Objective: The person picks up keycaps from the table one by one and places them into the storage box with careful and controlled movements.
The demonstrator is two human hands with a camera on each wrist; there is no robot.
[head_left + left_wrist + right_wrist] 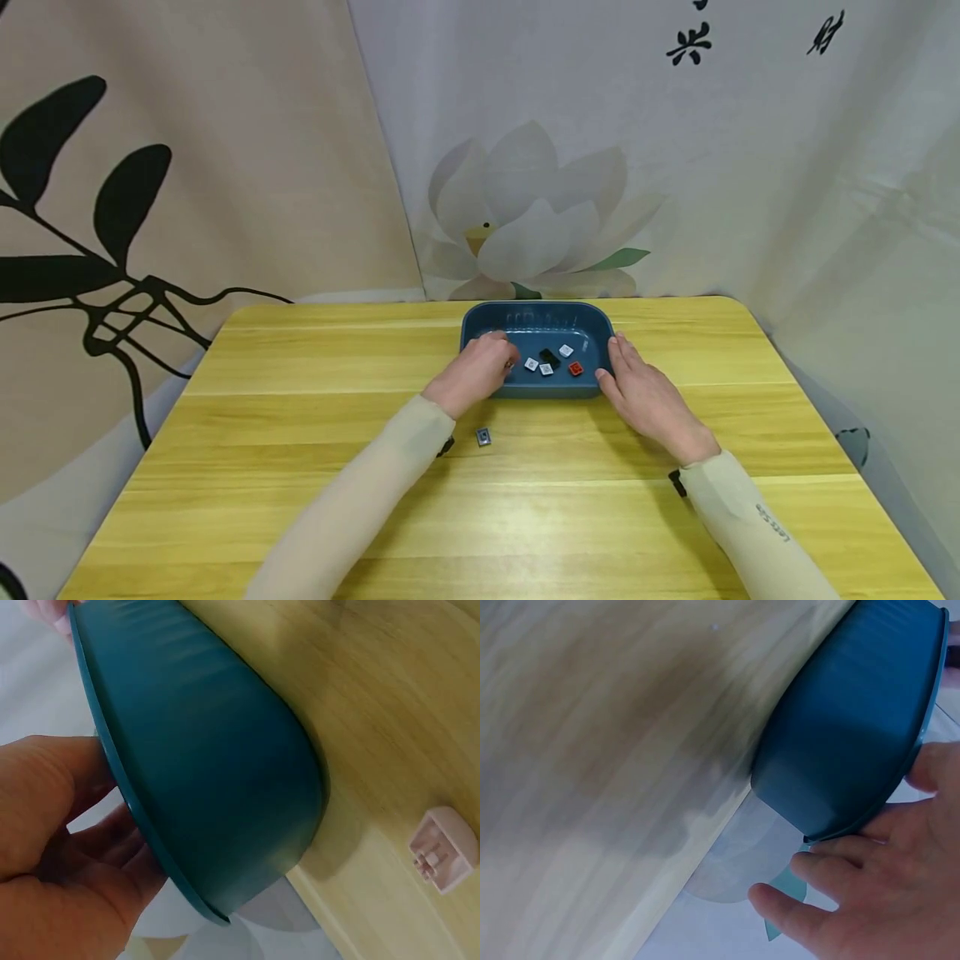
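Observation:
A dark blue tray with several small keycaps inside stands near the table's far edge. My left hand reaches over its left part with curled fingers and pinches what looks like a small keycap, mostly covered by the fingers. In the left wrist view the left fingertips pass behind the tray's wall. My right hand lies against the tray's right end, fingers extended, touching the rim. Inside the tray are white keycaps, a red keycap and a black piece.
One keycap lies on the wooden table in front of the tray, its hollow underside showing in the left wrist view. Behind the table hangs a printed curtain with a flower.

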